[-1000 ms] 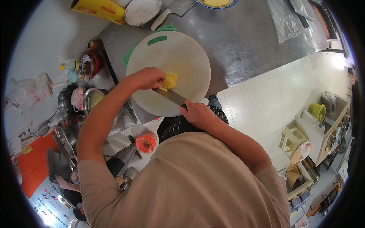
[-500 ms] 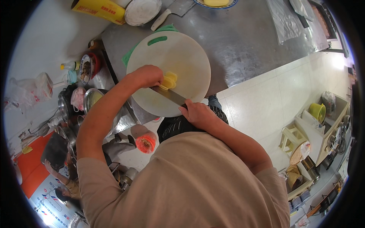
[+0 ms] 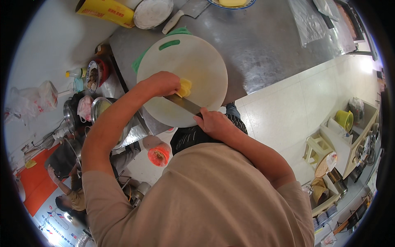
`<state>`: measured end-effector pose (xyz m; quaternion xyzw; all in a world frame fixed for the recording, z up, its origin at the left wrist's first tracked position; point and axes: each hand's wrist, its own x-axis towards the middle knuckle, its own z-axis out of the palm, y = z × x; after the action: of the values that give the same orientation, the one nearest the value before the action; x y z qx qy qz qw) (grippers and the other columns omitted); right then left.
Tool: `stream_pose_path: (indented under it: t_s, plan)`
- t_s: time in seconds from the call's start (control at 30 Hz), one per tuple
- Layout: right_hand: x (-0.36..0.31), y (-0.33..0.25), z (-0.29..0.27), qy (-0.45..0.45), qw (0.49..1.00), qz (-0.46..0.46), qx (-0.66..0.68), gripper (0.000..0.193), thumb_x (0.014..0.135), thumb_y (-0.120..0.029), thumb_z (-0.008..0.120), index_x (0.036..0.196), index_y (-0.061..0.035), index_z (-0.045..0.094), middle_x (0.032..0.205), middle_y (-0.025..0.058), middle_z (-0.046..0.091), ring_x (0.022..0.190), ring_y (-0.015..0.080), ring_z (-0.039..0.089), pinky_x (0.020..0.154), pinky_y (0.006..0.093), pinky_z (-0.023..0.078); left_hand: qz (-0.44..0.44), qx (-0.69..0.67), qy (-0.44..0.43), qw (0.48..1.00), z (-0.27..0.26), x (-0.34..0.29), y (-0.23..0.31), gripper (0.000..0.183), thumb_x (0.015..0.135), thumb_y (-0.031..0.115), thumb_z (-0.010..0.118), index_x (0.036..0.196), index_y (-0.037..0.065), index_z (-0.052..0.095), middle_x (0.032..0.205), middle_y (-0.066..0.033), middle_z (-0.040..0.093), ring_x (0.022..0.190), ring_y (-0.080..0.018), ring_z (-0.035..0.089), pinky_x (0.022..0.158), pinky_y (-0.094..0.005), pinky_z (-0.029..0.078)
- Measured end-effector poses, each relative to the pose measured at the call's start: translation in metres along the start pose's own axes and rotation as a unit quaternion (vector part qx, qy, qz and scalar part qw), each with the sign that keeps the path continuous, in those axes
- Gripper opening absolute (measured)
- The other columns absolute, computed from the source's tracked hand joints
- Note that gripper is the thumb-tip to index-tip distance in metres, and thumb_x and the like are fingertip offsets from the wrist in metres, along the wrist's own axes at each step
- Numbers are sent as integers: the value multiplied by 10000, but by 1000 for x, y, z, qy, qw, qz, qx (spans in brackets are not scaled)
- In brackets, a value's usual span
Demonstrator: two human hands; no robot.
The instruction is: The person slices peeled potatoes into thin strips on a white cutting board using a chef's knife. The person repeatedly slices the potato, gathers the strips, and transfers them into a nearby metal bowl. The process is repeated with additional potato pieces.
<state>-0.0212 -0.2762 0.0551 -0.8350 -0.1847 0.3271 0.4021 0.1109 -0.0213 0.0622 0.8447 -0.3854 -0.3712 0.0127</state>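
Observation:
My right hand (image 3: pixel 216 123) is closed round the handle of a kitchen knife (image 3: pixel 186 105). Its broad blade points up and left over a round white cutting board (image 3: pixel 205 61). At the blade's tip end, my left hand (image 3: pixel 164 84) is curled with its fingertips pressed on yellow food, mostly hidden under the fingers. Several thin yellow slices (image 3: pixel 186 86), which look like potato, overlap just right of those fingers. A green cloth (image 3: pixel 181 31) shows from under the board's far edge.
A cleaver (image 3: pixel 175 21), a white-dusted bowl (image 3: pixel 153 13) and a plate of yellow pieces (image 3: pixel 232 4) lie beyond the board. Plastic bags (image 3: pixel 306 24) rest on the metal table's right part. A red basket (image 3: pixel 159 155) stands below, at the left. Another person (image 3: pixel 74 201) is at the lower left.
My left hand has shifted slightly right, and its fingers are tucked differently by the slices. The knife and right hand stay nearly still. The other person at the lower left has moved.

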Motion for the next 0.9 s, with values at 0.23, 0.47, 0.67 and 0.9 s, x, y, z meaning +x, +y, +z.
stream_pose_path:
  t_s: [0.23,0.47,0.67,0.9]
  plan:
    - [1,2,5,27,999,-30,-7,401,1025,-373,560,985,25,527,734,271,668,719,467,673,664,553,541,-15,-1,5,1000,3,1,1,117,848,168,680,825,60,720,841,-129,679,854,-357,668,727,-472,527]
    - [0,2,7,36,999,-28,-17,391,1024,-371,563,971,15,527,718,259,665,693,457,673,633,545,543,-77,-167,113,976,-4,-13,-5,139,830,158,704,881,30,725,869,-139,718,828,-327,689,742,-422,537]
    - [0,0,6,27,999,-27,-21,397,1023,-378,563,974,13,527,729,257,670,709,452,679,648,538,549,-130,-222,-54,965,-13,-39,-33,231,816,151,744,1006,20,756,900,-100,755,810,-252,709,748,-355,545]
    - [0,0,5,14,999,-21,-30,401,1021,-385,566,973,11,525,735,253,674,724,450,683,658,546,546,-131,-266,-111,948,-3,-24,-34,202,824,144,756,984,21,762,841,-82,758,780,-212,711,719,-336,544]
